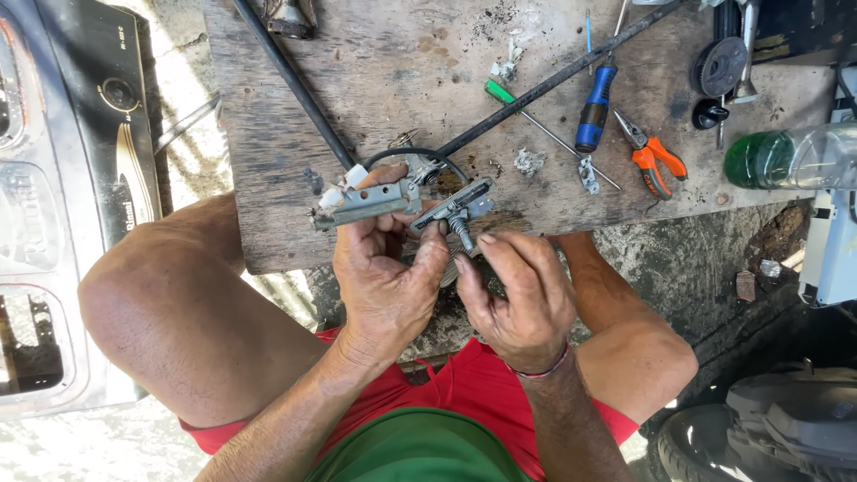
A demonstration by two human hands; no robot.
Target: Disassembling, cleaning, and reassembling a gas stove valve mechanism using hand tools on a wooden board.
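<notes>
Blue-handled screwdriver [595,109], orange-handled pliers [653,157], green bottle [786,157], red shorts [464,388], grey metal valve assembly [402,203]

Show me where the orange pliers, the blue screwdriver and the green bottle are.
Pliers [654,162], head view, on the orange handles.
Screwdriver [595,109], head view, on the blue handle.
Bottle [759,161], head view, on its green end.

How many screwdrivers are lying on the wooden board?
2. The blue-handled screwdriver lies at the board's upper right, beside the orange pliers. The green-handled screwdriver lies just left of it, its thin shaft pointing toward the lower right. Others may be hidden beyond the frame.
</notes>
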